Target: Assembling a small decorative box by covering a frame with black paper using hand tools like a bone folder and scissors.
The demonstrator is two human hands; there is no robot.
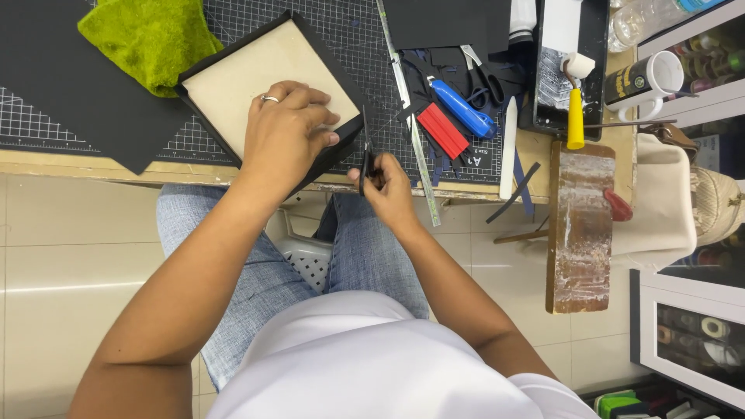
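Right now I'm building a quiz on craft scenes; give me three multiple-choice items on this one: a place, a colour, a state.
1. Where does the left hand rest?
A. on the tray
B. on the mug
C. on the ruler

2. What colour is the cloth beside the tray?
A. red
B. green
C. white

3. How do the right hand's fingers stand?
A. spread flat
B. closed on scissors
C. empty, hanging

Answers: 1 A, the palm lies on the tray's beige inside. 2 B, the fuzzy cloth is bright green. 3 B, the fingers grip black scissors at the tray's edge.
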